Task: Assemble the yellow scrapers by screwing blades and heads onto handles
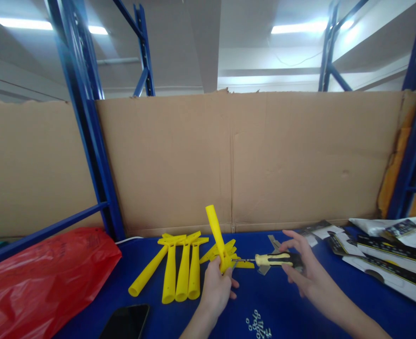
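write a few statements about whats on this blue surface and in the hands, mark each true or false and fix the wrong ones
1. The right hand holds a screwdriver. True.
2. The left hand holds a phone. False: it holds a yellow part.
3. The screwdriver's shaft points away from that yellow part. False: it points towards it.
4. Small metal pieces lie on the blue surface. True.
5. The plastic bag on the left is green. False: it is red.
6. A cardboard panel stands behind the blue surface. True.
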Demonstrator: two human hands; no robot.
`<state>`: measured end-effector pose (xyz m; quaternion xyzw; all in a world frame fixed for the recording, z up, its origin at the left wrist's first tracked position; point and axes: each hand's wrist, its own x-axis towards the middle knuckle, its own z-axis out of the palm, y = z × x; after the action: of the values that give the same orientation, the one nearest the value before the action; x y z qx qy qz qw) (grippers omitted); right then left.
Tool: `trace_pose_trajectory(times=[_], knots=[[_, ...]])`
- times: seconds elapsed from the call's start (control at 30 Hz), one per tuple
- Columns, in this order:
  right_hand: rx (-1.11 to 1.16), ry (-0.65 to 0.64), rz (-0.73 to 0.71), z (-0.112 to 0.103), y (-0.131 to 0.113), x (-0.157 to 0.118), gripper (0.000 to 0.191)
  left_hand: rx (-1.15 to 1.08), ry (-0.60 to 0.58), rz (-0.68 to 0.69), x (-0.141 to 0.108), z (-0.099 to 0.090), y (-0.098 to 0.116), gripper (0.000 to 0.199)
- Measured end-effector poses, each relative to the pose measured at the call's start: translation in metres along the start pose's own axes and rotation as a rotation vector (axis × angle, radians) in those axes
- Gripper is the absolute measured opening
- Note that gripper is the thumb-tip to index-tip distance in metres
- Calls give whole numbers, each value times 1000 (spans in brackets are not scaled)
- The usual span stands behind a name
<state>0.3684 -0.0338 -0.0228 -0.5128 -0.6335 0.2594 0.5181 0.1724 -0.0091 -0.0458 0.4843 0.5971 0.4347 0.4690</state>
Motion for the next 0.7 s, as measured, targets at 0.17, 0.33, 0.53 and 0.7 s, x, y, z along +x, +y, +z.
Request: trace_pose_trajectory(times=[0.17, 0.33, 0.53, 0.7], knots=[[-165, -62, 54, -4, 1, 5, 42, -2, 13, -3, 2, 0, -2, 27], [-46, -10, 101, -1, -3, 1, 51, 11, 9, -9, 0, -1, 0, 29], [-45, -31, 29, -2, 0, 4, 39, 14, -9, -5, -1, 0, 1, 27], [-183, -45, 12, -7, 2, 4, 38, 20, -30, 25, 0, 0, 1, 25]])
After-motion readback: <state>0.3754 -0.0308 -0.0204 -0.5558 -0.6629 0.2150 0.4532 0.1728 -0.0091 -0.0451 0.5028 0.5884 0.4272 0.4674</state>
